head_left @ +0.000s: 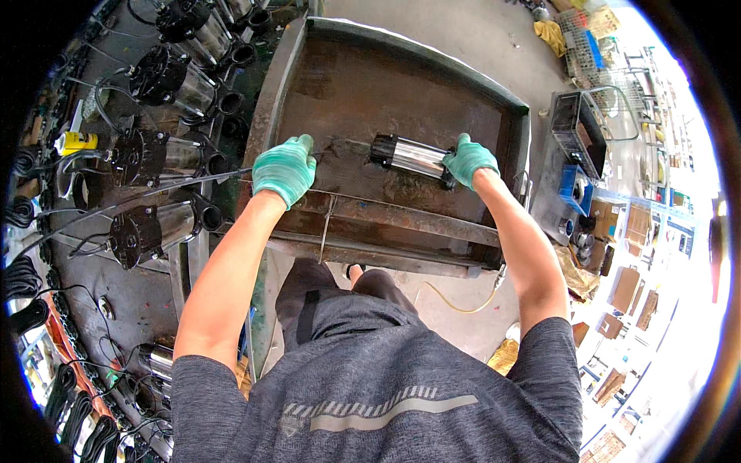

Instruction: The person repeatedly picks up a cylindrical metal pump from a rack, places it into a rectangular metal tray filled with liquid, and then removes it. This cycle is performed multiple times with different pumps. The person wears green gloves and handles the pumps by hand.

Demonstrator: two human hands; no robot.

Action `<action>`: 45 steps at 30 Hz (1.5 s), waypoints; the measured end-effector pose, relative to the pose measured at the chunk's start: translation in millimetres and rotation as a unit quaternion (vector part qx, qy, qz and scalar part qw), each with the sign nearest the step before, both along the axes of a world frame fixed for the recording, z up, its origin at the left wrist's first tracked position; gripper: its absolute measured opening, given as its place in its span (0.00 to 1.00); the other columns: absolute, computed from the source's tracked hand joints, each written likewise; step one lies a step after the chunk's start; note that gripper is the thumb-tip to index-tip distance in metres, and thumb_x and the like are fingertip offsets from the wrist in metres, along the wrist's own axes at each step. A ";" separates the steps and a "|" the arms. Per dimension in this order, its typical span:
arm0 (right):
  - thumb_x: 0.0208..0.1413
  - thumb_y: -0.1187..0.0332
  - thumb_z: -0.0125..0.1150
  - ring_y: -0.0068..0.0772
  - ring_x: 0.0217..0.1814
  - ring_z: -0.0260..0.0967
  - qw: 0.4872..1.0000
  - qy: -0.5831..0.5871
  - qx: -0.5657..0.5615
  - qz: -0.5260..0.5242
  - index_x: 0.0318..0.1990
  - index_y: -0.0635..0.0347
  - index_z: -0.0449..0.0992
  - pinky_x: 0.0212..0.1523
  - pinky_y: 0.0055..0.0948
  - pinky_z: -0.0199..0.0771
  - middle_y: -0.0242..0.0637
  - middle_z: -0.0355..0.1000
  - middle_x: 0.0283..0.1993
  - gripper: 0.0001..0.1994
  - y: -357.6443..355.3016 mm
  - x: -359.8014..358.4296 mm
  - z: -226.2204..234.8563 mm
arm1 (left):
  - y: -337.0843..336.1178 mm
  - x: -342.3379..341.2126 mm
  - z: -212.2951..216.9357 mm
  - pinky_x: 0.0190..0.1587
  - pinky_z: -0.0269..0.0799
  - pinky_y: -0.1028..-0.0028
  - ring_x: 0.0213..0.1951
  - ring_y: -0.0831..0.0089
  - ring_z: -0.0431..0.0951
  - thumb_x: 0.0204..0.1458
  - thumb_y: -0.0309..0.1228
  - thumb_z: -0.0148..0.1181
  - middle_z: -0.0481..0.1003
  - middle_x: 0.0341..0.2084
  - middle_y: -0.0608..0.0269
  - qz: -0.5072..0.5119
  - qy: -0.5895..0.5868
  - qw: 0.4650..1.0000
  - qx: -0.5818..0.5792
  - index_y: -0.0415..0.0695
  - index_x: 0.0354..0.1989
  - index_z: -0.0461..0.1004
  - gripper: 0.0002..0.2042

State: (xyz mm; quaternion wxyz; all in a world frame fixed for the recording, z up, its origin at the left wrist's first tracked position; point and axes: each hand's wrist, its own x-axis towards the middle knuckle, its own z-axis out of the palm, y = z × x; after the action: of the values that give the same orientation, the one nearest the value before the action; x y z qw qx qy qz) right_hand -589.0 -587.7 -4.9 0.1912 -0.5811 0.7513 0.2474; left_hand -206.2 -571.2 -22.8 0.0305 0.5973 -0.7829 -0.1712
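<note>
A pump (417, 157) with a bright steel barrel and black ends lies on its side in a rusty brown metal trough (386, 85). My right hand (470, 160), in a green glove, is closed round the pump's right end. My left hand (285, 169), in a matching glove, is closed at the trough's left side. A black cable (185, 184) runs from the far left into that hand; its course past the fingers is hard to follow.
Several similar steel-and-black pumps (185, 85) with cables stand on the left bench. A yellow can (76, 143) is among them. Right of the trough are a black crate (577, 133) and a blue bin (573, 189). A yellowish hose (463, 310) hangs below the trough.
</note>
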 end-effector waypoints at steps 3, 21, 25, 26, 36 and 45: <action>0.58 0.51 0.59 0.58 0.54 0.78 1.000 -0.004 -0.010 0.001 0.57 0.63 0.70 0.54 0.50 0.77 0.56 0.80 0.50 0.27 -2.2 9.6 -12.7 | -3.4 8.5 -18.1 0.45 0.77 0.50 0.42 0.48 0.82 0.57 0.37 0.57 0.80 0.42 0.53 0.045 -0.005 0.999 0.019 0.48 0.44 0.75 0.10; 0.65 0.51 0.55 0.62 0.49 0.78 0.993 -0.103 -0.052 -0.033 0.54 0.60 0.68 0.49 0.55 0.76 0.56 0.80 0.44 0.22 21.2 29.0 -14.6 | -17.3 -4.4 -14.4 0.47 0.77 0.51 0.44 0.47 0.82 0.57 0.41 0.56 0.83 0.40 0.51 0.130 -0.091 0.978 0.132 0.50 0.43 0.78 0.11; 0.65 0.51 0.54 0.67 0.40 0.77 0.983 -0.107 -0.129 -0.078 0.49 0.56 0.68 0.41 0.59 0.76 0.56 0.79 0.35 0.18 80.0 -18.7 9.7 | -15.8 -8.3 -4.4 0.47 0.76 0.51 0.44 0.46 0.82 0.57 0.41 0.56 0.83 0.40 0.50 0.137 -0.109 0.974 0.142 0.50 0.43 0.77 0.12; 0.65 0.52 0.55 0.67 0.39 0.77 0.976 -0.116 -0.175 -0.063 0.49 0.55 0.68 0.38 0.58 0.76 0.56 0.79 0.34 0.17 98.6 -43.7 -2.1 | -16.6 -10.5 -2.2 0.48 0.76 0.51 0.45 0.46 0.82 0.58 0.41 0.55 0.83 0.40 0.48 0.142 -0.123 0.972 0.144 0.50 0.45 0.78 0.12; 0.68 0.55 0.57 0.69 0.40 0.73 0.911 -0.154 -0.329 -0.194 0.43 0.57 0.73 0.37 0.53 0.72 0.56 0.77 0.35 0.14 150.1 -135.8 -79.4 | -15.6 -11.3 -14.5 0.47 0.77 0.51 0.44 0.44 0.82 0.59 0.41 0.54 0.82 0.38 0.48 0.154 -0.117 0.976 0.097 0.52 0.42 0.78 0.11; 0.69 0.53 0.52 0.72 0.44 0.72 0.915 -0.154 -0.300 -0.221 0.44 0.57 0.72 0.39 0.60 0.69 0.61 0.76 0.37 0.15 146.1 -141.3 -83.8 | -21.0 -13.3 -17.4 0.44 0.77 0.52 0.42 0.45 0.82 0.58 0.39 0.55 0.82 0.37 0.49 0.159 -0.124 0.977 0.076 0.52 0.41 0.78 0.09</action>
State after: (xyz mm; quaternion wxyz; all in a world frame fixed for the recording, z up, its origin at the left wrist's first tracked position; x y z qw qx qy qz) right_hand -730.3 -441.6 -88.7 0.1715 -0.4611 0.8608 -0.1305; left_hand -219.5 -592.1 -40.2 -0.0856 0.7313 -0.6603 -0.1480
